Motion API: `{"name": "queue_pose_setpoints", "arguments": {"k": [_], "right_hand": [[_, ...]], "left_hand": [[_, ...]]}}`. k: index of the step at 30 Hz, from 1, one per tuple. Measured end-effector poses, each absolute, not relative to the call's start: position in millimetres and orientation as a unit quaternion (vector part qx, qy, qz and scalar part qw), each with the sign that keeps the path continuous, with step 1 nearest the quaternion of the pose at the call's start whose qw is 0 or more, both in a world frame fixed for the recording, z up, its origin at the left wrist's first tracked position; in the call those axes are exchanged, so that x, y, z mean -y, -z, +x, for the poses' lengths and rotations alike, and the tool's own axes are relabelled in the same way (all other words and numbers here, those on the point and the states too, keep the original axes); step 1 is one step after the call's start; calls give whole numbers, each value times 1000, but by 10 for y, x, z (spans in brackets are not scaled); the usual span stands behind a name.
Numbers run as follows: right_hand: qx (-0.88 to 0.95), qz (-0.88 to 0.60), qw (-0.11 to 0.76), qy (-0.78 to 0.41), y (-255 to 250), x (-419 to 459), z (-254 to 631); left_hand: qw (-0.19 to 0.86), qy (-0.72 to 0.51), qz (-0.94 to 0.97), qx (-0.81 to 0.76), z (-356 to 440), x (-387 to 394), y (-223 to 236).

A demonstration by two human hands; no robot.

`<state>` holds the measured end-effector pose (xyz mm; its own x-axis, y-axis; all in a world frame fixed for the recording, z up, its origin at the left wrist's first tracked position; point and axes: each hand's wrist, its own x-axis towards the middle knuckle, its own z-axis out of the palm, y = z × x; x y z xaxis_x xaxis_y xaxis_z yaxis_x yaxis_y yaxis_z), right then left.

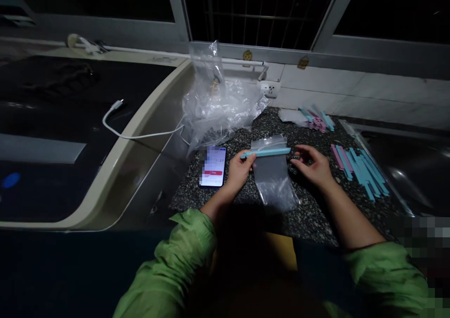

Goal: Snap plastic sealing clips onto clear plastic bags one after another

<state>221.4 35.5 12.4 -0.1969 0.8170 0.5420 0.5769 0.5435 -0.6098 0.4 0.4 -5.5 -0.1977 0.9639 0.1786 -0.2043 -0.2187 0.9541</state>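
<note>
A light-blue bag sealing clip (272,152) lies across the upper part of a clear plastic zip bag (270,177). My left hand (240,170) grips the clip's left end between thumb and fingers. The bag hangs down below the clip over the dark speckled counter. Just off the clip's right end is my right hand (312,165), its fingers curved and thumb apart, with nothing visible in it. Loose blue and pink clips (365,170) lie on the counter to the right of that hand.
A lit phone (213,166) lies left of my left hand. Behind it is a heap of crumpled clear plastic bags (225,107). More clips (318,121) rest near the tiled wall. A washing machine (147,107) with a white cable (140,136) stands left; a dark sink-like surface (418,168) is right.
</note>
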Motion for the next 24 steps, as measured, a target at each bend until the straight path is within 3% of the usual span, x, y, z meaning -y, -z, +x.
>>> {"name": "queue_pose_setpoints", "arguments": {"k": [6,12,24], "right_hand": [[846,-351,400,16,-81,-322,2149],[855,-360,343,146,-84,-283,2103],[829,-379,343,226,-67,-327,2145]], "left_hand": [[478,-625,450,-422,9,-14,86],[505,-624,420,-423,12,-36,117],[569,-520,463,-437,22,1,125]]}}
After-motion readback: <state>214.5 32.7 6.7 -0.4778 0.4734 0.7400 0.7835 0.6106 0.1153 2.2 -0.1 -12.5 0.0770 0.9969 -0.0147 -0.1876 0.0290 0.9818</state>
